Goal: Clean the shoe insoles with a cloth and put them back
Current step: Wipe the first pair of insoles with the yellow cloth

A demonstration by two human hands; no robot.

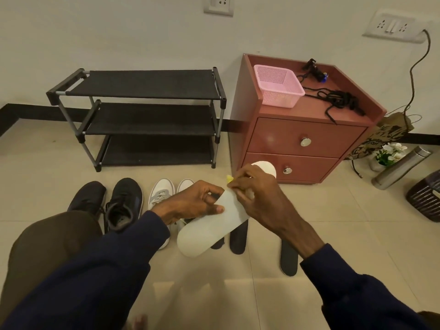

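My left hand (192, 203) pinches the edge of a white insole (209, 231) held in the air above the floor. My right hand (257, 198) grips a yellow cloth (229, 179) against the insole's upper face; only a small corner of the cloth shows. The insole's far end (265, 166) sticks out past my right hand. Below it, dark insoles (238, 241) (288, 260) lie on the tiles. A pair of white sneakers (162, 191) and a pair of black sneakers (123, 203) stand in a row on the floor to the left.
A black three-tier shoe rack (147, 115) stands against the wall. Right of it is a reddish two-drawer cabinet (302, 141) with a pink basket (277, 85) and black laces (340, 101) on top. A steel bottle (402, 166) and a dark bin (426, 198) sit at far right.
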